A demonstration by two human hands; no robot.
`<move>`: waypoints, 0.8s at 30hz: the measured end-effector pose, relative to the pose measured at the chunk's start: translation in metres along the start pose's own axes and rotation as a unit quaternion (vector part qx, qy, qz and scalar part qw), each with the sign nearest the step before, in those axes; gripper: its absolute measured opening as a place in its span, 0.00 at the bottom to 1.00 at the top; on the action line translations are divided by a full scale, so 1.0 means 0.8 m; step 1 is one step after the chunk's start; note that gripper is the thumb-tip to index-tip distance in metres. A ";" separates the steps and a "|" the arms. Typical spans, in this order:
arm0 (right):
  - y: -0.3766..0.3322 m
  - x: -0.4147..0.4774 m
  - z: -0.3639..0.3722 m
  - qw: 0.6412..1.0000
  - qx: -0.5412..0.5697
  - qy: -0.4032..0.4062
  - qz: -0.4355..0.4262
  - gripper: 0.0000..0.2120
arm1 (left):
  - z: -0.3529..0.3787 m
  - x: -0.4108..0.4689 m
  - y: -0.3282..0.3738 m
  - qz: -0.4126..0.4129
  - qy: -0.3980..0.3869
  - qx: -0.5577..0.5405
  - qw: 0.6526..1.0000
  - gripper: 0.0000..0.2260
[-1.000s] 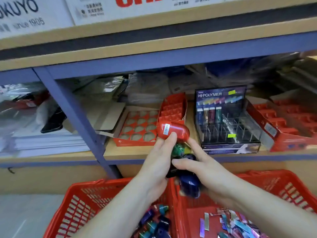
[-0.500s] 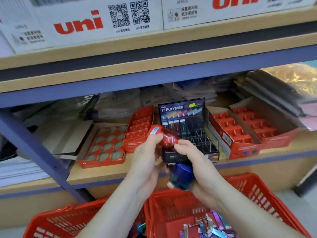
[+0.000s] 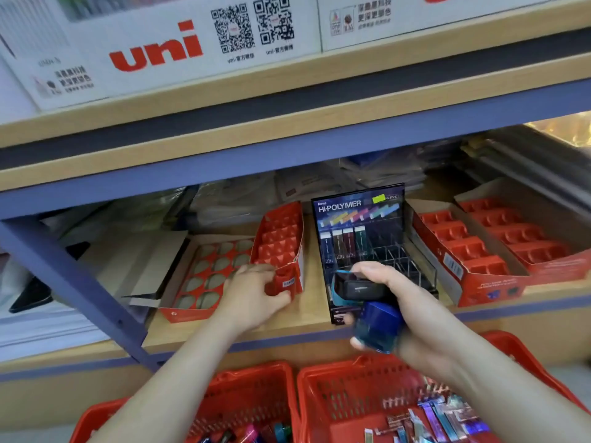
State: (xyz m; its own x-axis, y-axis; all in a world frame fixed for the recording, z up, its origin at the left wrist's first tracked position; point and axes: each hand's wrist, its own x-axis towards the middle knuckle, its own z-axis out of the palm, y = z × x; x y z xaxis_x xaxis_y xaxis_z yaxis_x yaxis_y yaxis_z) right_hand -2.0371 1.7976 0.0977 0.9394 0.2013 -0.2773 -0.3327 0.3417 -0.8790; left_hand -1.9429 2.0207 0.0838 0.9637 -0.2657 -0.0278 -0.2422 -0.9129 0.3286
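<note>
Red plastic mesh baskets [image 3: 335, 374], two, sit nearest; above them the right grip [image 3: 415, 314] curls round two egg-shaped hard plastic cases, one translucent blue [image 3: 379, 327] and one black with teal trim [image 3: 355, 286]. They look light, stiff and glossy enough to slip, so cupping the belly seems safest. Farther in, the left grip [image 3: 252, 290] pinches one red egg-shaped case [image 3: 280, 282] at the front of the narrow red cardboard tray [image 3: 281, 231], one of four red trays on the wooden shelf [image 3: 313, 318].

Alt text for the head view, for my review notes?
The left hand holds a red oval item at the front of a red display box on a shelf, while the right hand grips a black item and a blue item above red baskets.
</note>
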 end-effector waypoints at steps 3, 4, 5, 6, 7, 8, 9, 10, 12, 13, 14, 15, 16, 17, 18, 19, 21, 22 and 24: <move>-0.007 0.005 0.009 0.999 0.003 -0.019 0.030 0.07 | 0.007 -0.014 -0.001 0.038 0.007 -0.033 0.999 0.16; 0.004 0.001 0.007 0.997 -0.030 -0.076 0.007 0.08 | 0.008 -0.021 0.000 0.051 0.011 -0.028 0.998 0.15; 0.018 0.000 0.000 0.992 -0.080 -0.096 -0.032 0.12 | 0.007 -0.029 0.001 0.063 0.013 -0.026 0.998 0.16; 0.021 0.007 -0.005 0.989 -0.115 -0.092 -0.028 0.16 | 0.005 -0.038 0.003 0.071 0.011 -0.028 0.997 0.16; 0.018 0.011 -0.001 0.990 -0.124 -0.064 -0.001 0.17 | 0.002 -0.048 0.004 0.078 0.005 -0.034 0.996 0.15; 0.016 0.010 0.002 0.990 -0.127 -0.052 0.014 0.17 | -0.001 -0.056 0.004 0.079 -0.005 -0.041 0.996 0.14; 0.014 0.000 0.009 0.989 -0.147 -0.024 0.017 0.16 | -0.004 -0.063 0.005 0.079 -0.017 -0.055 0.995 0.14; 0.013 -0.007 0.008 0.983 -0.175 -0.051 0.022 0.14 | -0.008 -0.069 0.007 0.076 -0.029 -0.078 0.994 0.13; 0.014 -0.015 0.013 0.993 -0.106 -0.057 0.008 0.06 | -0.014 -0.074 0.009 0.059 -0.026 -0.152 0.986 0.09; 0.009 -0.013 0.015 0.997 -0.062 -0.041 0.014 0.09 | -0.019 -0.073 0.008 0.041 -0.002 -0.195 0.980 0.06; 0.010 -0.008 0.010 0.999 -0.027 -0.038 0.017 0.11 | -0.025 -0.069 0.008 0.018 0.026 -0.237 0.971 0.04; 0.012 -0.007 0.006 0.999 -0.023 -0.045 0.006 0.12 | -0.031 -0.064 0.007 -0.006 0.045 -0.275 0.960 0.02; 0.016 -0.004 0.002 0.999 -0.030 -0.045 -0.002 0.13 | -0.035 -0.058 0.005 -0.024 0.053 -0.300 0.952 0.01; 0.015 0.002 0.004 0.998 -0.036 -0.044 0.000 0.14 | -0.038 -0.051 0.003 -0.033 0.052 -0.312 0.948 0.01; 0.016 0.005 0.005 0.999 -0.038 -0.036 -0.001 0.14 | -0.040 -0.044 0.001 -0.036 0.047 -0.321 0.945 0.02; 0.014 0.006 0.008 0.999 -0.042 -0.028 -0.006 0.14 | -0.039 -0.036 0.000 -0.036 0.046 -0.327 0.943 0.03; 0.015 0.007 0.011 0.998 -0.040 -0.034 -0.018 0.14 | -0.034 -0.020 0.001 -0.030 0.054 -0.317 0.946 0.08; 0.015 0.007 0.012 0.998 -0.047 -0.037 -0.021 0.14 | -0.032 -0.012 0.004 -0.025 0.060 -0.305 0.950 0.12; 0.013 0.009 0.015 0.997 -0.065 -0.040 -0.017 0.13 | -0.027 0.001 0.009 -0.014 0.073 -0.280 0.957 0.19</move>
State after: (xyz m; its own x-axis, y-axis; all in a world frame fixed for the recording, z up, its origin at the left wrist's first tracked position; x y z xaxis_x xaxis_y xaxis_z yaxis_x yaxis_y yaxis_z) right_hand -2.0350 1.8134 0.0912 0.9389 0.2659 -0.2184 -0.2818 0.2299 -0.9315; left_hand -1.9413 2.0205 0.1063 0.9842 -0.1605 0.0752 -0.1576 -0.5986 0.7854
